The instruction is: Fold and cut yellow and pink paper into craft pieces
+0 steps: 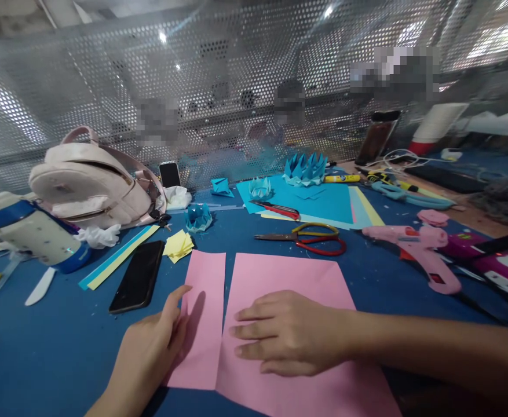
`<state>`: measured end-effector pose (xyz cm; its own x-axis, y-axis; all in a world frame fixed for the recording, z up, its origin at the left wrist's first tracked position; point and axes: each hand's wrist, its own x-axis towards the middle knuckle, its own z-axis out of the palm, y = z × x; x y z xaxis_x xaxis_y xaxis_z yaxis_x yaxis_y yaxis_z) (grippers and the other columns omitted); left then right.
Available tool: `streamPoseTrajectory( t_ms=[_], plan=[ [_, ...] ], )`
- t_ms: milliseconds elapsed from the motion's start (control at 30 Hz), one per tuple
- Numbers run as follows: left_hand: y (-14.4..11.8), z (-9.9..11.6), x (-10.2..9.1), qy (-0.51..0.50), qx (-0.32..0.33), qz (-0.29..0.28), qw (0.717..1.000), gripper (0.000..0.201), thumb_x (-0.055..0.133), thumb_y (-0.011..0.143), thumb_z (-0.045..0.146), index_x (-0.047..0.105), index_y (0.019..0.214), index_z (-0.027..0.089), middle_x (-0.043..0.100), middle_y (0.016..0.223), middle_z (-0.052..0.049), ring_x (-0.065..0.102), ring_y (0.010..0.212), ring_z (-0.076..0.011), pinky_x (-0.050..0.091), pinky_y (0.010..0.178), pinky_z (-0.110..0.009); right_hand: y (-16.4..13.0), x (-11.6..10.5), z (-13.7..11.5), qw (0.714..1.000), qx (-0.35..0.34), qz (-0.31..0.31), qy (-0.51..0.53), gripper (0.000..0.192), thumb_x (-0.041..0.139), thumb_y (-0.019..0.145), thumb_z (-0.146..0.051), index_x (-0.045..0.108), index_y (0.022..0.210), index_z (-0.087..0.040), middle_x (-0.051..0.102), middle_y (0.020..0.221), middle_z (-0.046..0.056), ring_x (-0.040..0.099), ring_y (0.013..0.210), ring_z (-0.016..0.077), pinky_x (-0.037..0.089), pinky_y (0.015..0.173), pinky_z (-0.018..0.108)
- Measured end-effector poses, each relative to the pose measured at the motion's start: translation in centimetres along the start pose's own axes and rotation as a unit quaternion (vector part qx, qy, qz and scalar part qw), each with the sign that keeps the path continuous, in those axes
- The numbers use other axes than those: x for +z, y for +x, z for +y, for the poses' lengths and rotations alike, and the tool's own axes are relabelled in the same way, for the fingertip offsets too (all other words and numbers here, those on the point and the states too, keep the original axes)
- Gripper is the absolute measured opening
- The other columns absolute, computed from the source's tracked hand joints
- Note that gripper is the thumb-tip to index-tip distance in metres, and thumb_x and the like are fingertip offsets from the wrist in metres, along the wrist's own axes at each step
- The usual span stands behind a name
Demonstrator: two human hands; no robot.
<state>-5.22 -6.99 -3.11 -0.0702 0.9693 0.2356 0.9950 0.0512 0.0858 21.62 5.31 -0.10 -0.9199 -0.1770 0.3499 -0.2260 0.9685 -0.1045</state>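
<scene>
Pink paper lies in front of me as a narrow strip (205, 324) on the left and a wide sheet (280, 272) on the right. A gap splits them from the far edge to about the middle. Nearer me their edges meet, and I cannot tell whether they are joined there. My left hand (153, 341) is at the strip's left edge, thumb and curled fingers closed about it. Flat on the wide sheet rests my right hand (284, 336), fingers spread, back up. Beyond the sheet are scissors (301, 236) with yellow and red handles.
Left of the paper lie a black phone (137, 278), yellow paper pieces (178, 246) and paper strips (117, 258). A backpack (92, 185) and tumbler (40, 231) stand farther left. Blue folded-paper crowns (306, 171) sit behind. A pink glue gun (427, 255) with its cord is right.
</scene>
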Motion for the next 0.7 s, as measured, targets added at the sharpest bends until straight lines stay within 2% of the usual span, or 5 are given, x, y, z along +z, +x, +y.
streamPoseTrajectory(
  t_ms=[267,533,600,700],
  plan=[
    [0.2,0.5,-1.0,-0.026,-0.03,-0.035,0.999,0.037,0.037,0.094,0.025,0.043,0.13,0.025,0.069,0.063,0.002,0.069,0.057,-0.022,0.036,0.048,-0.023,0.1,-0.1,0.1,1.0,-0.006,0.005,-0.007,0.04,0.032,0.102,-0.035,0.063,0.121,-0.017,0.066,0.126,0.003,0.056,0.121,0.0179,0.047,0.091,0.032],
    [-1.1,0.3,-2.9,-0.152,-0.051,-0.079,0.984,0.044,0.033,0.1,0.043,0.027,0.142,0.032,0.074,0.076,0.005,0.071,0.061,-0.0186,0.043,0.05,-0.02,0.1,0.1,0.1,0.999,-0.022,0.012,-0.021,0.038,0.035,0.101,-0.034,0.065,0.117,-0.016,0.066,0.125,0.003,0.058,0.117,0.0187,0.048,0.089,0.033],
    [-1.7,0.6,-3.3,-0.147,-0.061,-0.066,0.985,0.045,0.034,0.099,0.043,0.027,0.142,0.032,0.073,0.075,0.005,0.071,0.058,-0.0183,0.043,0.049,-0.02,0.1,0.2,0.1,0.999,-0.023,0.019,-0.022,0.038,0.035,0.101,-0.034,0.065,0.116,-0.016,0.066,0.124,0.003,0.058,0.117,0.0189,0.047,0.09,0.033],
    [-2.2,1.6,-3.8,-0.162,-0.089,-0.013,0.983,0.052,0.037,0.097,0.047,0.026,0.144,0.03,0.071,0.074,0.004,0.068,0.053,-0.0177,0.046,0.049,-0.021,0.2,0.2,0.1,0.999,-0.019,0.025,-0.018,0.039,0.034,0.101,-0.034,0.065,0.117,-0.015,0.066,0.124,0.004,0.058,0.116,0.019,0.047,0.091,0.032]
  ],
)
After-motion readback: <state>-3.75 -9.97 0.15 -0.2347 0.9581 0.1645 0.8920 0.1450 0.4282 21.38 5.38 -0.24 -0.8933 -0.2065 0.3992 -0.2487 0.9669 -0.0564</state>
